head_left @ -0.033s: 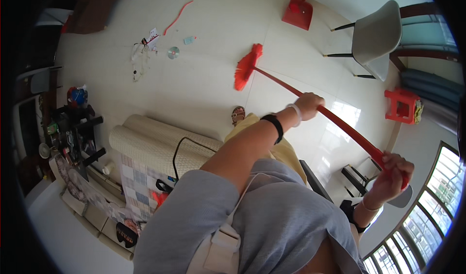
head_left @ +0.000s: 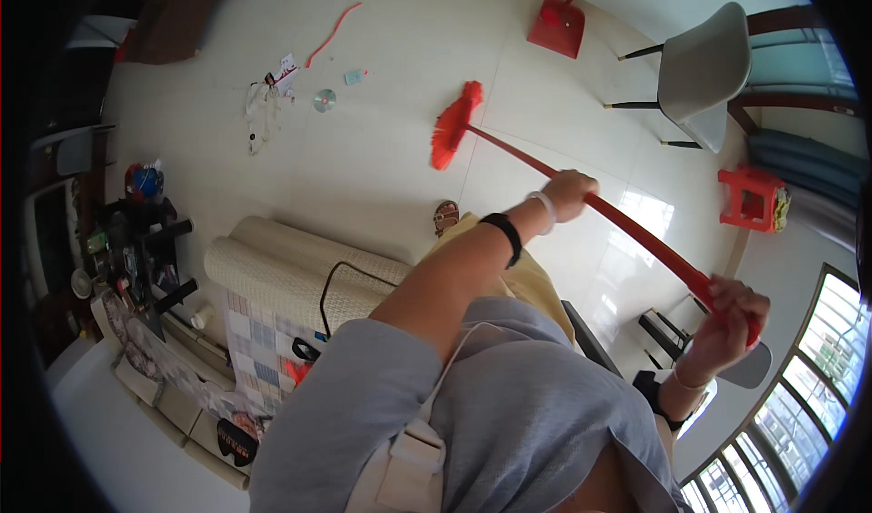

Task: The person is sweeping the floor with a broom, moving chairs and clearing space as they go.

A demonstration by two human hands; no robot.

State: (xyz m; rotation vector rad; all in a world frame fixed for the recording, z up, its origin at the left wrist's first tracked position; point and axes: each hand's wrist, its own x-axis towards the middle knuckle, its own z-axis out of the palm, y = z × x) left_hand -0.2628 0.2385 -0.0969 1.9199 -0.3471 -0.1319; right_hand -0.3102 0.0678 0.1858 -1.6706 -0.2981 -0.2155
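Observation:
A red broom [head_left: 520, 154] slants across the floor, with its bristle head [head_left: 456, 126] spread on the pale tiles. My left hand [head_left: 570, 195] is wrapped round the middle of the handle. Farther right, my right hand [head_left: 738, 318] grips the handle's top end. To the left of the bristles lie a shiny disc [head_left: 324, 100], a small light-blue piece [head_left: 352, 77], a white printed paper [head_left: 285, 77], a tangled pale cord [head_left: 261, 118] and a thin red strip [head_left: 333, 33]. A red dustpan [head_left: 556, 28] rests by the far wall, apart from the broom.
A grey chair [head_left: 706, 63] and a red plastic stool [head_left: 753, 199] stand on the right. A rolled beige mat [head_left: 309, 251] lies on the near left, by a patterned cover [head_left: 254, 331]. My sandalled foot [head_left: 446, 216] is near the broom head. Dark furniture with clutter [head_left: 136, 249] lines the left.
The broom head has shifted slightly left toward the scattered pieces. Both hands have moved a little left with the handle, keeping their grip.

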